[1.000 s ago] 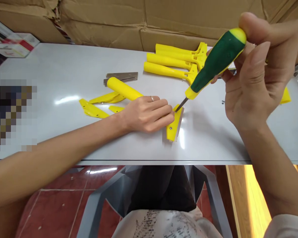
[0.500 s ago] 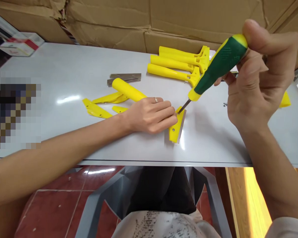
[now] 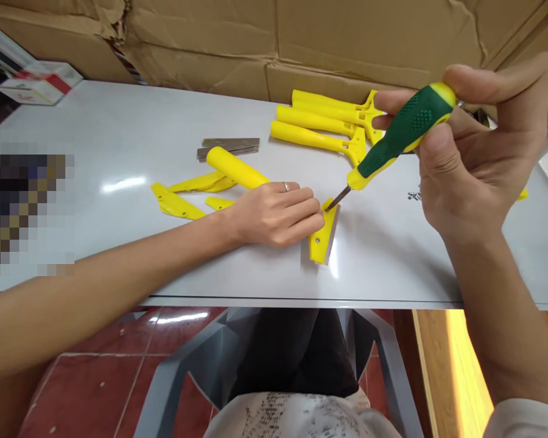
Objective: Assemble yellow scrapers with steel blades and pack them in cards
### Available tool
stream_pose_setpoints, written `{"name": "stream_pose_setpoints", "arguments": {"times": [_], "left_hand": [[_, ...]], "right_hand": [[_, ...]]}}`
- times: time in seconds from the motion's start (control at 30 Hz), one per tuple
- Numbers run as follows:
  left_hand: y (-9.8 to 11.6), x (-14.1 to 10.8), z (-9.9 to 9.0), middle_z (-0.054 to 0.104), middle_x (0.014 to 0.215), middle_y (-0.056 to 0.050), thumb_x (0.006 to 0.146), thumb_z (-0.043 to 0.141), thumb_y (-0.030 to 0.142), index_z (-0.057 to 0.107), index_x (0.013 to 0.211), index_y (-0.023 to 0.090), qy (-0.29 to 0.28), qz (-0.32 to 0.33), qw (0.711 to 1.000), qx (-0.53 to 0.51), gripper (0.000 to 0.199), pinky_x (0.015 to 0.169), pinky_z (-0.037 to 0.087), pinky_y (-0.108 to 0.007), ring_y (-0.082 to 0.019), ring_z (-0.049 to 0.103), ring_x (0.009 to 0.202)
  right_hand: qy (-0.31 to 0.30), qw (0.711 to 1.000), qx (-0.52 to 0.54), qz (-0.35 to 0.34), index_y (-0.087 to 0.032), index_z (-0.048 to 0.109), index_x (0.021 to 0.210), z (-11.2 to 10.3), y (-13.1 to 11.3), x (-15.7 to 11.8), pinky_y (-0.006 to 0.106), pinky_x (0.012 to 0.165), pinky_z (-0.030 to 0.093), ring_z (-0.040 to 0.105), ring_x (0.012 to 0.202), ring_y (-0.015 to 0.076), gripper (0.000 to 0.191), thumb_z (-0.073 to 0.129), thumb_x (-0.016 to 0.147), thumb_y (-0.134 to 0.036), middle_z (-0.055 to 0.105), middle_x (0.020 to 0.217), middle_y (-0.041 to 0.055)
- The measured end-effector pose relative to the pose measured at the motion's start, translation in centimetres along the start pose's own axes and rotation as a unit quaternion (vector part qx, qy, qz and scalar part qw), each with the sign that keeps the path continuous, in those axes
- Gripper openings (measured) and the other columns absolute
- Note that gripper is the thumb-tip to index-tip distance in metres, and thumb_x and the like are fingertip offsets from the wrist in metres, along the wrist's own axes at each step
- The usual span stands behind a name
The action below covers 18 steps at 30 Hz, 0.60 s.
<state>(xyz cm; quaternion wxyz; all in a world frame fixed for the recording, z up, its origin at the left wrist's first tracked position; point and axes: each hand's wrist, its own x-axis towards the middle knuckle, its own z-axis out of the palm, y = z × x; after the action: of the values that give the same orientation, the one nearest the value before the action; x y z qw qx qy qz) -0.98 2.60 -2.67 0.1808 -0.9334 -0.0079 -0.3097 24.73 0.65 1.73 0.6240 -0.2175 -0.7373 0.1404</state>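
Observation:
My left hand (image 3: 281,214) is wrapped round a yellow scraper (image 3: 320,239), pressing it down on the white table (image 3: 237,277). The scraper's head, with a thin metal blade (image 3: 333,234) along its edge, sticks out past my fingers, and its round handle end shows behind the hand. My right hand (image 3: 475,146) grips a green and yellow screwdriver (image 3: 404,131), thumb on its side and a finger against the butt. The tip of the tilted screwdriver meets the upper screw on the scraper head; a second screw (image 3: 318,240) sits lower on it.
Several yellow scraper handles (image 3: 313,135) lie at the back beside loose metal blades (image 3: 228,147). Yellow cover pieces (image 3: 180,204) rest left of my left hand. Small screws (image 3: 413,195) lie near my right wrist. Cardboard (image 3: 201,42) stands behind the table; a small box (image 3: 41,82) is at back left.
My right hand's fingers have shifted and spread round the screwdriver handle, which has turned and tipped a little lower. The tip stays at the upper screw; my left hand keeps its hold.

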Motion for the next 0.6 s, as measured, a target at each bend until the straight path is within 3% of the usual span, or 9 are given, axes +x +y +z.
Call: {"name": "stream_pose_setpoints", "arguments": {"times": [0.17,0.23,0.37,0.47,0.6], "left_hand": [[-0.1,-0.2,0.09,0.063,0.072,0.001,0.102,0.055,0.011,0.055,0.076,0.02,-0.026,0.023,0.998,0.046,0.027,0.055,0.039,-0.027,-0.013,0.059,0.067],[-0.1,-0.13,0.09,0.064,0.072,0.0,0.101,0.056,0.01,0.055,0.075,0.02,-0.011,0.037,0.997,0.071,0.028,0.054,0.041,-0.027,-0.012,0.059,0.066],[-0.04,0.14,0.02,0.062,0.068,0.001,0.1,0.059,0.009,0.056,0.073,0.019,0.021,0.055,0.994,0.097,0.028,0.052,0.04,-0.026,-0.012,0.059,0.064],[-0.03,0.16,-0.04,0.062,0.069,0.001,0.101,0.056,0.01,0.056,0.074,0.02,0.011,0.052,0.993,0.107,0.029,0.053,0.039,-0.026,-0.012,0.059,0.064],[-0.05,0.01,-0.04,0.06,0.069,0.001,0.101,0.055,0.009,0.054,0.074,0.02,0.003,0.051,0.995,0.089,0.029,0.053,0.036,-0.027,-0.012,0.057,0.065]], "right_hand": [[0.065,0.997,-0.034,-0.004,-0.044,0.077,0.113,0.01,0.16,-0.05,0.039,0.086,0.069,0.072,0.085,0.0134,0.028,0.08,0.087,-0.053,0.055,0.099,-0.0034],[0.045,0.999,-0.021,0.008,-0.045,0.076,0.12,0.04,0.2,-0.16,0.041,0.089,0.069,0.073,0.091,0.0158,0.029,0.073,0.092,-0.055,0.06,0.101,-0.0021],[-0.031,0.999,0.003,0.02,-0.046,0.068,0.13,-0.16,0.07,-0.11,0.05,0.095,0.067,0.072,0.122,0.0266,0.036,0.071,0.094,-0.049,0.064,0.12,-0.0044],[-0.039,0.999,-0.007,0.022,-0.045,0.069,0.129,-0.64,-0.17,0.06,0.053,0.099,0.066,0.075,0.115,0.0256,0.038,0.075,0.091,-0.046,0.064,0.118,-0.0049],[-0.002,0.997,-0.071,0.007,-0.047,0.075,0.121,-0.84,-0.64,0.1,0.035,0.087,0.069,0.074,0.093,0.0155,0.036,0.08,0.086,-0.052,0.065,0.11,-0.0059]]}}
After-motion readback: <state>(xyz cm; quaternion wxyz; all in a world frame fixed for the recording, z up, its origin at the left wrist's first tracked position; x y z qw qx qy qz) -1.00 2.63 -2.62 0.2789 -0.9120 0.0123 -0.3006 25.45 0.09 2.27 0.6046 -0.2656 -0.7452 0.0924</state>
